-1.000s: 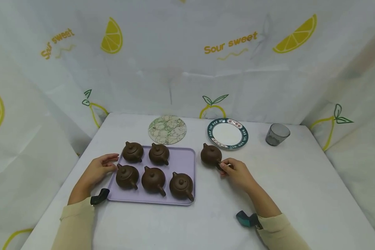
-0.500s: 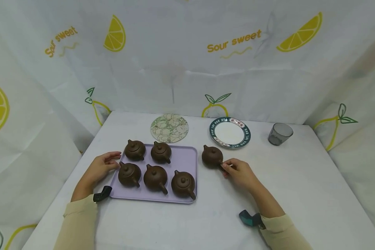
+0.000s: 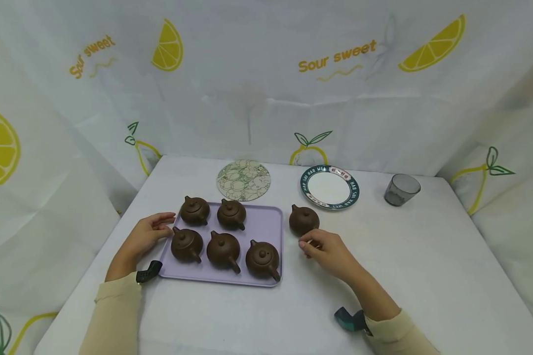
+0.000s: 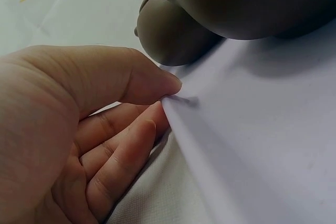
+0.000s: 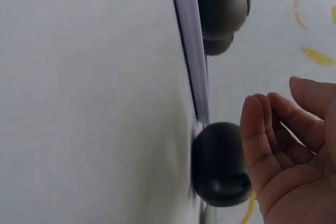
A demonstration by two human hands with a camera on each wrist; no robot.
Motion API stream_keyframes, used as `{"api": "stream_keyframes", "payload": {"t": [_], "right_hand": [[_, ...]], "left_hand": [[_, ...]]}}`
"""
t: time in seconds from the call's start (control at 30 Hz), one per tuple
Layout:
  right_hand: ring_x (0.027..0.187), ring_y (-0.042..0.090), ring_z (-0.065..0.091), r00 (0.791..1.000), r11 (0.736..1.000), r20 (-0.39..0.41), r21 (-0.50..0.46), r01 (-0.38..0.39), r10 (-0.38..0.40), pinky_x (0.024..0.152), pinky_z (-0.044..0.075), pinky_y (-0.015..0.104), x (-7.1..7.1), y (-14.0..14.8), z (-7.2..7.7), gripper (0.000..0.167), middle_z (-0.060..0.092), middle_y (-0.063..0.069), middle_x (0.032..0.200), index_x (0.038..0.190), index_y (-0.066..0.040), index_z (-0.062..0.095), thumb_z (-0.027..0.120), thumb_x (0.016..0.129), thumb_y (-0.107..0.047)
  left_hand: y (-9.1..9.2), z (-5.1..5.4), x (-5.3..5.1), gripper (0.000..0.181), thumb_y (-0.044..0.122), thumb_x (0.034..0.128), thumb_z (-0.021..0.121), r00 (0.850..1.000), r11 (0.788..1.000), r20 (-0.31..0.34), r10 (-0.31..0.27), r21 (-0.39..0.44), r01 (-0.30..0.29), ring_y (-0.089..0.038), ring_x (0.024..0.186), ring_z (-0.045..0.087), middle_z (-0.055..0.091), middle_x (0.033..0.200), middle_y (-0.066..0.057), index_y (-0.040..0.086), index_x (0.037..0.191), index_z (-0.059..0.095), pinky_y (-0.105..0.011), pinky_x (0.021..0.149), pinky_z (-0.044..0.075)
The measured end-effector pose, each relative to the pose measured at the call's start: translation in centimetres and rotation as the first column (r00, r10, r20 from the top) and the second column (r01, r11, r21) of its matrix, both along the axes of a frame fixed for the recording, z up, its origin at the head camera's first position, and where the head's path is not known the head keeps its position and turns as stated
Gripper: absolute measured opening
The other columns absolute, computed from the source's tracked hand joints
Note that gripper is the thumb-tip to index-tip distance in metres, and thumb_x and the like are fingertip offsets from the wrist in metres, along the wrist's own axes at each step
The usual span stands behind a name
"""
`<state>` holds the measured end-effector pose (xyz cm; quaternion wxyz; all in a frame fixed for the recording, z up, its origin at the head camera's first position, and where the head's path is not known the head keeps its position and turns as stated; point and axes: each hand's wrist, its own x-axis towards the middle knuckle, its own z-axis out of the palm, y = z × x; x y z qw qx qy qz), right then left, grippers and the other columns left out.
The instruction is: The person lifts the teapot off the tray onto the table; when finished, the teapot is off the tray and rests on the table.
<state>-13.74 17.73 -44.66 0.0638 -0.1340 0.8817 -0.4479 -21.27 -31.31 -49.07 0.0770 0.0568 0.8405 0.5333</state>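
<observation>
Left grip (image 3: pixel 144 237) pinches the lilac tray (image 3: pixel 265 223) by its rim, apparently steadying it under five teapots (image 3: pixel 222 249). Right grip (image 3: pixel 332 252), fingers loosely bent around nothing, is just beside the lone teapot (image 3: pixel 303 220) on the surface (image 3: pixel 431 266), hiding its handle from the head view; the left wrist view crops the nearest pot.

Counted: six brown teapots (image 3: pixel 223 250), two toward the far edge and three toward the near edge of one lilac tray (image 3: pixel 265 221), one off its right edge; one round mat (image 3: pixel 243 180) and one plate (image 3: pixel 329 188) toward the far edge of the table (image 3: pixel 435 256); one glass (image 3: pixel 401 190) near its far right corner.
</observation>
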Motion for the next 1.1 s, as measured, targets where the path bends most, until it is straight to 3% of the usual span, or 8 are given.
{"api": "stream_keyframes", "payload": {"t": [0.17, 0.37, 0.53, 0.63, 0.87, 0.97, 1.1], "right_hand": [[0.071, 0.015, 0.061, 0.993, 0.993, 0.057, -0.067, -0.095, 0.099, 0.06, 0.05, 0.03, 1.0, -1.7, -1.1, 0.018, 0.062, -0.003, 0.08, 0.1, -0.009, 0.071, 0.066, 0.093, -0.024], [0.068, 0.013, 0.061, 0.979, 0.978, 0.037, -0.08, -0.195, 0.199, 0.059, 0.049, 0.029, 1.7, -3.1, -1.4, 0.011, 0.064, -0.006, 0.077, 0.093, -0.016, 0.072, 0.068, 0.091, -0.027], [0.071, 0.01, 0.058, 0.97, 0.97, 0.033, -0.049, -0.24, 0.241, 0.062, 0.049, 0.028, 2.0, -3.8, -1.6, 0.013, 0.063, -0.012, 0.079, 0.089, -0.02, 0.07, 0.072, 0.088, -0.033], [0.07, 0.009, 0.058, 0.967, 0.967, 0.057, -0.061, -0.246, 0.25, 0.061, 0.049, 0.028, 2.1, -4.3, -1.7, 0.016, 0.063, -0.011, 0.079, 0.09, -0.017, 0.07, 0.074, 0.086, -0.032], [0.07, 0.011, 0.058, 0.966, 0.969, 0.097, -0.092, -0.23, 0.239, 0.06, 0.049, 0.027, 2.4, -4.8, -1.8, 0.018, 0.063, -0.007, 0.079, 0.089, -0.011, 0.07, 0.074, 0.086, -0.028], [0.069, 0.012, 0.059, 0.965, 0.969, 0.142, -0.141, -0.201, 0.221, 0.061, 0.049, 0.027, 2.6, -4.8, -1.9, 0.016, 0.064, -0.004, 0.078, 0.09, -0.01, 0.07, 0.074, 0.086, -0.025], [0.069, 0.019, 0.065, 0.943, 0.952, 0.259, -0.274, -0.136, 0.21, 0.064, 0.053, 0.031, 2.9, -4.9, -2.0, 0.017, 0.066, 0.003, 0.081, 0.094, -0.003, 0.067, 0.073, 0.087, -0.018]], "left_hand": [[0.3, 0.2, 0.2, 0.058, -0.004, 0.0843, 0.068, 0.999, 1.0, 0.033, -0.001, 0.028, 0.0, -0.006, 0.084, 0.059, 0.054, 0.13, -0.029, -0.008, 0.138, 0.046, -0.016, 0.077, 0.042], [1.0, 1.7, 0.9, 0.056, -0.008, 0.0838, 0.065, 1.0, 1.0, 0.025, -0.003, 0.012, 0.002, -0.007, 0.083, 0.059, 0.053, 0.128, -0.033, -0.012, 0.136, 0.045, -0.016, 0.076, 0.042], [0.3, 0.6, 0.4, 0.057, -0.004, 0.085, 0.067, 1.0, 1.0, 0.016, -0.009, 0.009, 0.009, -0.006, 0.087, 0.059, 0.054, 0.13, -0.029, -0.009, 0.138, 0.045, -0.016, 0.078, 0.042], [-0.1, -0.1, 0.1, 0.058, -0.002, 0.0844, 0.069, 1.0, 1.0, 0.014, -0.001, 0.01, 0.001, -0.007, 0.088, 0.059, 0.054, 0.13, -0.027, -0.007, 0.138, 0.047, -0.016, 0.079, 0.042], [-0.1, -0.2, 0.0, 0.058, -0.002, 0.0836, 0.07, 1.0, 1.0, 0.011, 0.013, 0.005, -0.013, -0.007, 0.088, 0.06, 0.055, 0.13, -0.027, -0.006, 0.137, 0.048, -0.016, 0.079, 0.042], [0.0, 0.0, 0.0, 0.058, -0.003, 0.0843, 0.069, 1.0, 1.0, 0.018, 0.012, 0.009, -0.012, -0.005, 0.088, 0.059, 0.054, 0.131, -0.027, -0.007, 0.138, 0.047, -0.015, 0.08, 0.042], [0.6, 1.2, 0.3, 0.057, -0.006, 0.0849, 0.066, 1.0, 1.0, 0.019, 0.002, 0.005, -0.002, -0.003, 0.087, 0.058, 0.052, 0.131, -0.03, -0.011, 0.138, 0.045, -0.014, 0.079, 0.041]]}}
